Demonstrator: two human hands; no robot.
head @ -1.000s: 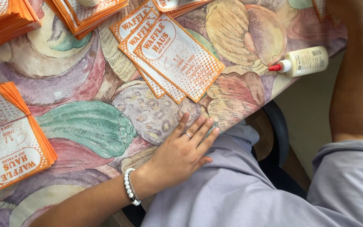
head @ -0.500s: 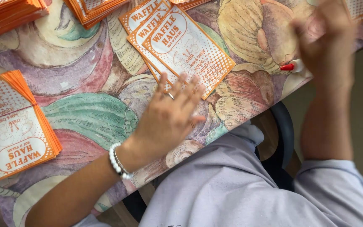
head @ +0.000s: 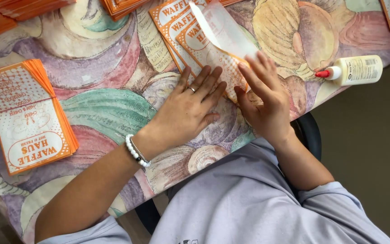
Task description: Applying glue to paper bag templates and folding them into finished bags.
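My left hand (head: 190, 106), with a ring and a white bead bracelet, lies flat with fingers spread on the lower part of an orange-and-white printed paper sheet (head: 199, 45). This sheet tops a small fanned pile on the table. My right hand (head: 265, 97) has its fingers straight against the sheet's right flap (head: 224, 29). The flap stands lifted and leans to the left, showing its plain white underside. Neither hand grips anything.
A white glue bottle with a red tip (head: 357, 70) lies on its side at the table's right edge. A thick stack of the same sheets (head: 28, 117) sits at left, with more stacks (head: 123, 5) along the far edge. The tablecloth (head: 109, 104) is pastel-patterned. A dark chair (head: 310, 131) is below.
My left hand slid up from the table's edge onto the sheet. My right hand came down from the air to the sheet's right side, and the flap now stands lifted.
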